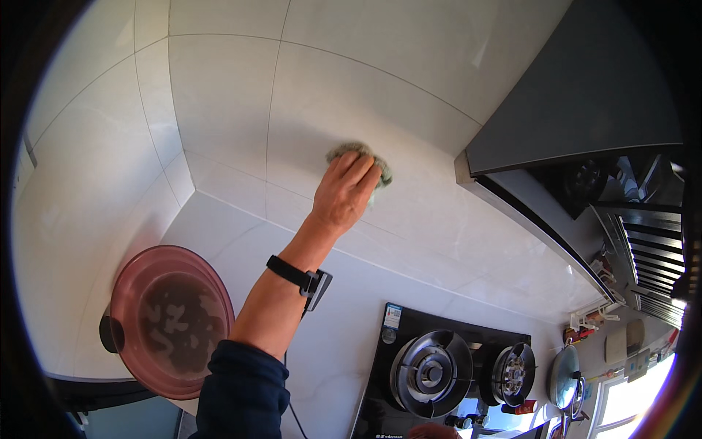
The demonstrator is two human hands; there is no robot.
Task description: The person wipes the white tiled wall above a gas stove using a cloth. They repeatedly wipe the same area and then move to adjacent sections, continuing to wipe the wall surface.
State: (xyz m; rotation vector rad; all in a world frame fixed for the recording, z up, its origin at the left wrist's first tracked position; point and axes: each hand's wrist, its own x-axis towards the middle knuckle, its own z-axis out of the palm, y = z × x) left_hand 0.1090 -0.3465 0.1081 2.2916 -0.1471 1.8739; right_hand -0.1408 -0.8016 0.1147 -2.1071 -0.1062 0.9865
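Observation:
My left hand (pixel 346 189) is shut on a bunched grey-green cloth (pixel 351 147) and presses it against the light tiled wall (pixel 307 99). The cloth is slightly blurred, and my fingers cover much of it. A black strap with a small device (pixel 304 281) is around my left forearm. At the bottom edge, beside the gas hob (pixel 378 378), shows a small reddish part of what seems to be my right hand (pixel 434 431). Its fingers cannot be made out.
A pink translucent basin (pixel 170 260) with murky, foam-patched water stands in the left corner of the white counter (pixel 329 329). A dark range hood (pixel 570 93) juts out at upper right. Beyond the two burners is a lidded pan (pixel 564 376). A thin black cable (pixel 293 411) crosses the counter.

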